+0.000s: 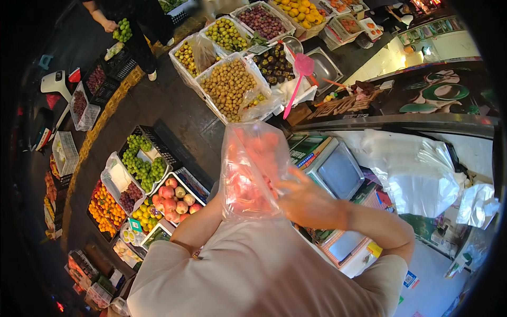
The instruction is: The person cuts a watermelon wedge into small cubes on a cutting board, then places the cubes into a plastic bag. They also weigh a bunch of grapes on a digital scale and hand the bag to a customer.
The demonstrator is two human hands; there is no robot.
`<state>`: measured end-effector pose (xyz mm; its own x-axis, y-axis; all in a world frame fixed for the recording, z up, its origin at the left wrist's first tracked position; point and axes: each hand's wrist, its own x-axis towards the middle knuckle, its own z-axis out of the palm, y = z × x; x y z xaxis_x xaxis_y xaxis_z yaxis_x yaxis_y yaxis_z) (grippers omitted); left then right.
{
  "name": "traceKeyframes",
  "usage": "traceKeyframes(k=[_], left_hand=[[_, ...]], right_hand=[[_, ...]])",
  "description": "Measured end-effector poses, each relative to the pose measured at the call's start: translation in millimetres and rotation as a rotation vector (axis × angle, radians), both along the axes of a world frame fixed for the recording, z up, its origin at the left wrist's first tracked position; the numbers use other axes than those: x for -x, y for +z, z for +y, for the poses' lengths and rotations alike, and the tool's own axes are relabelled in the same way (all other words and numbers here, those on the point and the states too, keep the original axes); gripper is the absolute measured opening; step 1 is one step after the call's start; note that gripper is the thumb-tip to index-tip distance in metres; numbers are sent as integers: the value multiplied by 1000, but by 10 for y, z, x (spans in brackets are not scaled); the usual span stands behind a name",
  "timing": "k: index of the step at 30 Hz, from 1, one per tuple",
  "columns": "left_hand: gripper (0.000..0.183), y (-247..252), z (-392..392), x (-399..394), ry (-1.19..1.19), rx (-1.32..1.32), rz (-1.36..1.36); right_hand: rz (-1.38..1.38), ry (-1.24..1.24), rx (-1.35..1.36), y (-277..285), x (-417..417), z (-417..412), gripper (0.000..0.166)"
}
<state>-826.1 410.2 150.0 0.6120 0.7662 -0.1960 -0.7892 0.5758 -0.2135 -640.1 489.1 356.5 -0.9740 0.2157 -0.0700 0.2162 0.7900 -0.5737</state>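
Observation:
In front of my chest hangs a clear plastic bag (253,170) with red contents, seen blurred through the film; they look like round fruit. My right hand (311,198) is at the bag's right edge, motion-blurred, its fingers spread. Whether its fingertips touch the plastic I cannot tell. My left forearm passes behind the bag, which hides my left hand. Just right of the bag stands a weighing scale (338,170) with a flat tray. Beyond the bag lies a white crate of round, tan longan-like fruit (229,85).
Left are green grapes (146,162), pomegranates (174,202) and orange fruit (105,208) in crates. A pink fly swatter (299,79) leans across the far crates. Plastic bags (412,170) hang at right. Another person's hand (110,26) holds grapes, far left.

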Motion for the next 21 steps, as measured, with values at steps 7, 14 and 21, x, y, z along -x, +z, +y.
traceKeyframes(k=[7,14,21], left_hand=[[77,-443,1047,98,109,46,-3],[86,-2079,327,993,163,595,875],[65,-2336,-553,1304,68,768,1017]], right_hand=[[60,-626,831,102,451,1313,10],[237,-808,341,-1833,671,1931,18],[5,-742,168,-3310,611,2620,17]])
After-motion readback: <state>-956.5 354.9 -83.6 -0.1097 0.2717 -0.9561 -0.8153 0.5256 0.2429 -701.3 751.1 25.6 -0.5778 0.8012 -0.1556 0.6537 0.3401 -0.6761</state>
